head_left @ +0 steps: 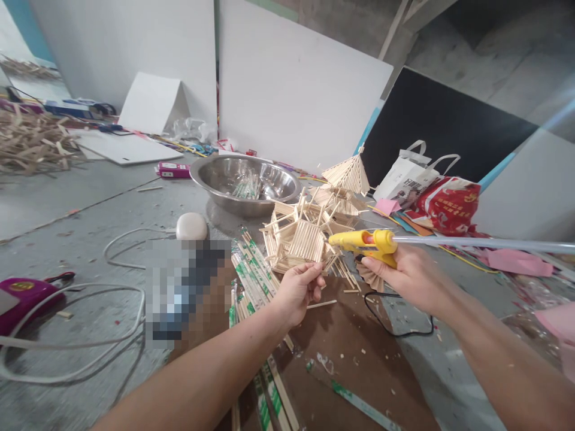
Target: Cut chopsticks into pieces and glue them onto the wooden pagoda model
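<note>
My left hand (299, 292) pinches the lower edge of a small flat panel of pale wooden sticks (306, 240), held upright. In my right hand (406, 278) is a yellow hot glue gun (381, 240), its nozzle pointing left close to the panel's right side. A long translucent glue stick (476, 242) juts out of its back. Just behind the panel lie pieces of stick framework (335, 209), partly hidden by it, with a cone-shaped stick roof (348, 175) on top. Green-and-clear packets of wooden chopsticks (251, 272) lie left of my left hand.
A steel basin (206, 190) holding more packets stands behind. A brown board (354, 359) lies under my hands with scraps on it. White cable (139, 335) loops at left near a purple device (27, 305). Bags (449, 206) stand at right. A black cord (399, 332) curls below the glue gun.
</note>
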A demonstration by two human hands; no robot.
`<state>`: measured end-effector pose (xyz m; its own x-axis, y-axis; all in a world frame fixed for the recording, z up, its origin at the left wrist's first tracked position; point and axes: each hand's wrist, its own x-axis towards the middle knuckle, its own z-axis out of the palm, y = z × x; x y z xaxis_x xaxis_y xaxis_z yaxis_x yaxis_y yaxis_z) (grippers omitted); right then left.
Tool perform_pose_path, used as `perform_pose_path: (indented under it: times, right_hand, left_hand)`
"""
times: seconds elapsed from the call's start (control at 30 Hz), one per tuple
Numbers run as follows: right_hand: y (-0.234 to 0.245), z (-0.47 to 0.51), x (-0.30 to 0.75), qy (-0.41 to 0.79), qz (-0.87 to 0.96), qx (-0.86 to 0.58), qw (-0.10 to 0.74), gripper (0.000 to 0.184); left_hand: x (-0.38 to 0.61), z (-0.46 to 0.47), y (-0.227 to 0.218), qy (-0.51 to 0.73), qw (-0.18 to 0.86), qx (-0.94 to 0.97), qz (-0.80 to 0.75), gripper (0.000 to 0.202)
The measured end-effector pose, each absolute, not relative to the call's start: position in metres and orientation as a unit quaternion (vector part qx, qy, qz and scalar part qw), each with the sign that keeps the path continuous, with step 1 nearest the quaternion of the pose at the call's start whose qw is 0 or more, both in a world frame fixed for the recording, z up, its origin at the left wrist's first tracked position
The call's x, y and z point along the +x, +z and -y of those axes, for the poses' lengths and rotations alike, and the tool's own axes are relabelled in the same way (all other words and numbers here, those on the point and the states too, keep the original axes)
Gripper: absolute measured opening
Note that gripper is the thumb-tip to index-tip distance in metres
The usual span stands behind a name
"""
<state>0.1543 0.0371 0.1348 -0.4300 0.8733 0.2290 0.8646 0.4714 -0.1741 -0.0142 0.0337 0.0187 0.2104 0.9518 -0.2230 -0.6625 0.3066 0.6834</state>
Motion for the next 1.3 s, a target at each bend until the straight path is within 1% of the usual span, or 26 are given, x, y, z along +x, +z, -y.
perform_pose_path:
  times: [0.17, 0.53, 0.8, 1.07, 1.17, 1.3]
  right_hand:
    - [0.1342, -0.0377, 0.1545, 0.018, 0.841, -0.523, 0.14, 0.033]
    - [0.1347, -0.0373, 0.1532, -0.002, 0.845, -0.519, 0.129, 0.031]
    - [0.135, -0.0367, 0.1529, -0.01, 0.846, -0.516, 0.136, 0.029]
    - [0.1356, -0.0367, 0.1545, 0.032, 0.833, -0.531, 0.149, 0.033]
    - [0.1354, -0.0379, 0.1561, 0.036, 0.831, -0.534, 0.15, 0.035]
    - [0.1354, -0.0382, 0.1549, 0.034, 0.835, -0.53, 0.147, 0.033]
  left_hand:
    - [-0.0149, -0.0352, 0.0185, 0.541, 0.744, 0.234, -0.315, 0.017]
    - [-0.0147, -0.0367, 0.0171, 0.536, 0.749, 0.23, -0.315, 0.015]
    - [-0.0173, -0.0372, 0.0189, 0.525, 0.759, 0.23, -0.31, 0.014]
    - [-0.0174, -0.0374, 0.0159, 0.522, 0.762, 0.231, -0.306, 0.017]
    - [-0.0175, -0.037, 0.0164, 0.524, 0.76, 0.231, -0.305, 0.018]
    - [-0.018, -0.0368, 0.0176, 0.525, 0.76, 0.229, -0.308, 0.015]
